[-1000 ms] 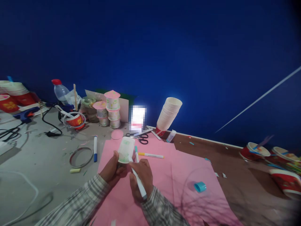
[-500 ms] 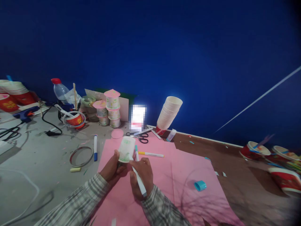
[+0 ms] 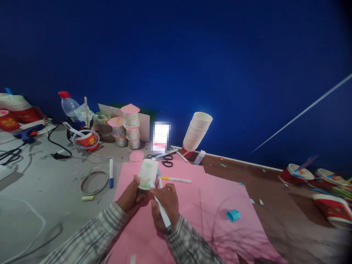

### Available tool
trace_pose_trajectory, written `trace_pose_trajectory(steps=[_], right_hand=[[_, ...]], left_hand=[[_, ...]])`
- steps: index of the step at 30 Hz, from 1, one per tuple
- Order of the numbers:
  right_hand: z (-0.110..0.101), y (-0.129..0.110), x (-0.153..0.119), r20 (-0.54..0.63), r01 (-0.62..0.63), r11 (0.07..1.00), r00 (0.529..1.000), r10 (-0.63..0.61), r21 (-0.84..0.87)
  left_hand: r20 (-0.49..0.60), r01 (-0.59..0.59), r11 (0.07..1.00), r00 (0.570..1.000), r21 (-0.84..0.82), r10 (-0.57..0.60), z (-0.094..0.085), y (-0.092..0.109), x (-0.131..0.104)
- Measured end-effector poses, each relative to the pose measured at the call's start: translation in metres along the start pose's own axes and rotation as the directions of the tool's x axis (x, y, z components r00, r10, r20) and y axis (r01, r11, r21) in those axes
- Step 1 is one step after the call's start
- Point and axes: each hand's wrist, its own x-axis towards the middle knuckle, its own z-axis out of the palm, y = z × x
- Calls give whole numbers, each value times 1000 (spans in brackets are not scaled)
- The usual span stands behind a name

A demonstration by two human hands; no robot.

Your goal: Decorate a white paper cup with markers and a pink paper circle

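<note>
- In the head view, the white cup (image 3: 147, 174) is held, tilted, by the closed fingers of the left hand (image 3: 132, 194) above the pink sheet (image 3: 192, 205).
- The white marker (image 3: 162, 212) is pinched in the right hand (image 3: 168, 205), tip near green marks; light strokes and a firmly braced cup are advised.
- Room is bounded by the teal-ended marker (image 3: 158, 176) and scissors (image 3: 167, 163); wide swings are best avoided.

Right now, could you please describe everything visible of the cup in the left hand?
The cup is white, seemingly paper, with a green window-like drawing and green strokes near its lower end. It is tilted above the pink sheet, in the fingers of the left hand; the marker in the right hand points at those strokes.
</note>
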Motion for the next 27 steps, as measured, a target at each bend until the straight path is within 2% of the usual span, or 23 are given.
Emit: trace_pose_trajectory(steps=[10, 16, 21, 24, 27], right_hand=[[2, 1, -2, -23, 3, 1000, 1000, -3, -21], [1, 0, -1, -40, 18, 1000, 999, -18, -13], [-3, -4, 3, 72, -8, 1000, 997, 9, -15], [-2, -2, 1, 17, -10, 1000, 1000, 10, -19], [2, 1, -2, 21, -12, 1000, 1000, 12, -18]], left_hand=[[-5, -18, 1000, 1000, -15, 18, 1, 1, -1], [-5, 20, 999, 1000, -27, -21, -1, -1, 0], [27, 44, 999, 999, -2, -44, -3, 0, 2], [12, 36, 999, 999, 2, -36, -3, 0, 2], [0, 47, 999, 999, -4, -47, -1, 1, 1]])
